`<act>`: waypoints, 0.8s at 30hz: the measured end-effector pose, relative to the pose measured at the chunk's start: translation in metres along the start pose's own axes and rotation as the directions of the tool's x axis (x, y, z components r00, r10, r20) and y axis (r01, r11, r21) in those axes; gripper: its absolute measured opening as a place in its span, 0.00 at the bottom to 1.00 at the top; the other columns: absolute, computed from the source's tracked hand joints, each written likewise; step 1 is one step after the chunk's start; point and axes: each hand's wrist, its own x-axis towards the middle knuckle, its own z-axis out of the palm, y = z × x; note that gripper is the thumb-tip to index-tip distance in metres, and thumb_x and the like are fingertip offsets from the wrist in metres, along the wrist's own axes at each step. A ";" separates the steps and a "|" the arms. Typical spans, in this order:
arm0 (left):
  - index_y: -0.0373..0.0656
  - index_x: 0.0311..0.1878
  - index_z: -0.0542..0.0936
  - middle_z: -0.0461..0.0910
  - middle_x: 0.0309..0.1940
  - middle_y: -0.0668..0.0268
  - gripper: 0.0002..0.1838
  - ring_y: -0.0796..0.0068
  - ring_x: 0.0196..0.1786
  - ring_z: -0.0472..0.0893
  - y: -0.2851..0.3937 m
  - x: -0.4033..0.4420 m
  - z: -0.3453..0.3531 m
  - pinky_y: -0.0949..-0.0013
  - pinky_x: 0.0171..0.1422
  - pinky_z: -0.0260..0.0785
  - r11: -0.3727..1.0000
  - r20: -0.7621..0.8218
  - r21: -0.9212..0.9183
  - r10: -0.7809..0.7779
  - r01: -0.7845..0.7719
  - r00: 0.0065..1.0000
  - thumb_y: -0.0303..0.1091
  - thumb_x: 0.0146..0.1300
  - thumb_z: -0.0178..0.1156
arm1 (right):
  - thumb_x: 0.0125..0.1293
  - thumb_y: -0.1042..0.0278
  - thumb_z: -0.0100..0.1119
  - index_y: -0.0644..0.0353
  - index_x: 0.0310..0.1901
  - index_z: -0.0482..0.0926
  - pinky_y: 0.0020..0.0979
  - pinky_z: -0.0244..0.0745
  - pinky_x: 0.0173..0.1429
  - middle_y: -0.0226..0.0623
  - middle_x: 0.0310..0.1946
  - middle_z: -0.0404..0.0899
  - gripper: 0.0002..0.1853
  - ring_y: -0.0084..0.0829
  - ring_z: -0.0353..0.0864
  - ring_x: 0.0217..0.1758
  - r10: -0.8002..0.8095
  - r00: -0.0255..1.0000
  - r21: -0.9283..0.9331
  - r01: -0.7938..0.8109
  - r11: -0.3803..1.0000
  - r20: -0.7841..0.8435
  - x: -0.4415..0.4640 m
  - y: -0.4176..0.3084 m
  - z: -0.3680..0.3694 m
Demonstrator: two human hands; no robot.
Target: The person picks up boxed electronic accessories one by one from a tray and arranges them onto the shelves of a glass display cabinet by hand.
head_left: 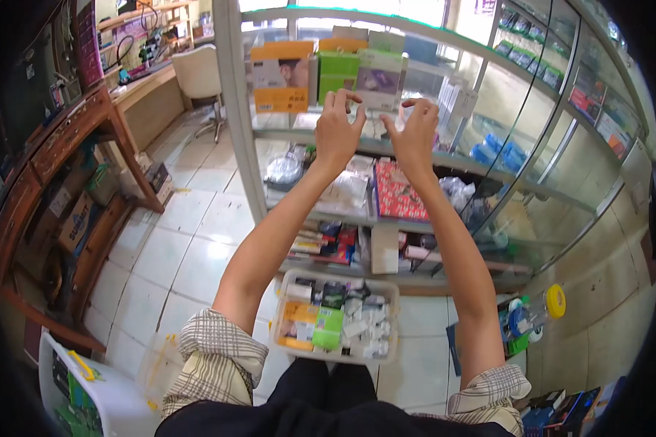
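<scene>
Both arms reach forward to the upper shelf of a glass cabinet. My left hand (339, 125) is raised in front of a green box (337, 76), its fingers curved and apart with nothing between them. To its right, my right hand (413, 135) also has bent, spread fingers and holds nothing. A white and green box with a purple picture (380, 79) stands upright behind and between the hands. Further left on that shelf is an orange and white box (282, 76). Whether any fingertip touches a box cannot be made out.
A clear plastic bin (392, 320) full of small boxes sits on the floor before me. Lower shelves hold a red patterned box (399, 193) and packets. A wooden cabinet (116, 131) stands left, a white chair (197, 73) behind. A yellow-lidded jar (554, 301) is at right.
</scene>
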 end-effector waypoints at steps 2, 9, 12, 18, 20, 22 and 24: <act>0.42 0.34 0.71 0.65 0.24 0.65 0.08 0.71 0.25 0.68 0.009 -0.033 -0.019 0.69 0.29 0.62 0.993 -0.003 -0.102 -0.051 0.051 0.999 0.30 0.51 0.57 | 0.49 0.68 0.61 0.64 0.39 0.65 0.39 0.57 0.52 0.46 0.42 0.60 0.19 0.45 0.60 0.48 -0.064 0.998 0.093 0.066 0.993 -0.028 -0.031 -0.011 -0.021; 0.39 0.34 0.72 0.69 0.23 0.66 0.08 0.77 0.24 0.67 0.013 -0.166 -0.112 0.74 0.29 0.62 0.894 0.222 -0.205 -0.353 0.397 0.909 0.29 0.51 0.57 | 0.51 0.73 0.57 0.66 0.37 0.67 0.36 0.58 0.52 0.45 0.38 0.63 0.13 0.42 0.63 0.46 0.103 0.974 0.320 -0.166 0.933 0.204 -0.171 -0.037 -0.054; 0.39 0.36 0.73 0.72 0.24 0.65 0.09 0.76 0.26 0.71 -0.028 -0.243 -0.133 0.73 0.33 0.65 0.837 0.318 -0.062 -0.499 0.543 0.806 0.31 0.52 0.57 | 0.52 0.73 0.55 0.65 0.38 0.67 0.34 0.60 0.50 0.44 0.37 0.64 0.12 0.42 0.65 0.44 0.219 0.910 0.335 -0.341 0.878 0.353 -0.248 -0.027 -0.028; 0.37 0.45 0.70 0.76 0.34 0.60 0.15 0.73 0.37 0.75 -0.075 -0.409 -0.137 0.71 0.41 0.68 0.582 0.556 0.124 -0.712 0.804 0.429 0.32 0.54 0.55 | 0.51 0.72 0.57 0.65 0.42 0.67 0.30 0.68 0.42 0.45 0.39 0.68 0.16 0.36 0.70 0.39 0.434 0.614 0.092 -0.639 0.764 0.660 -0.410 -0.014 0.004; 0.37 0.47 0.69 0.75 0.36 0.58 0.17 0.71 0.38 0.76 -0.084 -0.451 -0.124 0.70 0.41 0.68 0.572 0.579 0.157 -0.714 0.805 0.394 0.32 0.55 0.55 | 0.50 0.70 0.57 0.66 0.45 0.66 0.33 0.66 0.46 0.48 0.40 0.68 0.21 0.41 0.68 0.43 0.458 0.513 -0.048 -0.627 0.778 0.726 -0.460 -0.005 0.007; 0.37 0.48 0.67 0.75 0.38 0.56 0.18 0.69 0.38 0.76 -0.085 -0.470 -0.112 0.69 0.41 0.68 0.566 0.605 0.189 -0.710 0.802 0.359 0.32 0.55 0.54 | 0.49 0.69 0.57 0.67 0.47 0.65 0.36 0.64 0.48 0.50 0.40 0.68 0.23 0.43 0.66 0.45 0.474 0.469 -0.119 -0.606 0.787 0.745 -0.483 -0.003 0.003; 0.35 0.49 0.66 0.72 0.40 0.49 0.21 0.57 0.42 0.74 -0.083 -0.476 -0.100 0.63 0.45 0.66 0.596 0.600 0.216 -0.706 0.774 0.376 0.35 0.53 0.55 | 0.48 0.72 0.55 0.70 0.50 0.60 0.43 0.55 0.54 0.55 0.43 0.64 0.26 0.50 0.59 0.50 0.467 0.404 -0.157 -0.600 0.784 0.787 -0.488 -0.007 0.001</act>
